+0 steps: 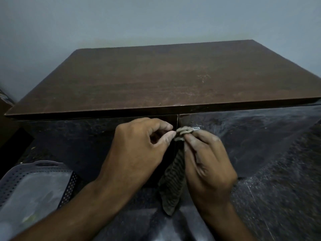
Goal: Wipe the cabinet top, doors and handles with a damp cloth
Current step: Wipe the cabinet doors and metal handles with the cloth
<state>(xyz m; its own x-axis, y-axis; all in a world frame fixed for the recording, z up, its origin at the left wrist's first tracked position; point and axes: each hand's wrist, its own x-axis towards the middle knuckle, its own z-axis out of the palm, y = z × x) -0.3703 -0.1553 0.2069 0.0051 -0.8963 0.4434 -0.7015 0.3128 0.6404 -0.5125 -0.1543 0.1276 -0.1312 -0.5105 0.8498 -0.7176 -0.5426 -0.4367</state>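
Looks like the handle step: right hand (206,159) pinches the ribbed brown cloth (173,180) against the right door's small metal handle (197,128), left hand (139,148) fingers curled at the door seam, maybe holding the other handle. Next, probably rub along it.

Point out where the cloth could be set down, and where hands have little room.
The whole cabinet top is bare, from its front edge to the wall. It is crowded at the door seam, where the left hand and right hand pinch the cloth, and lower left by the perforated basket.
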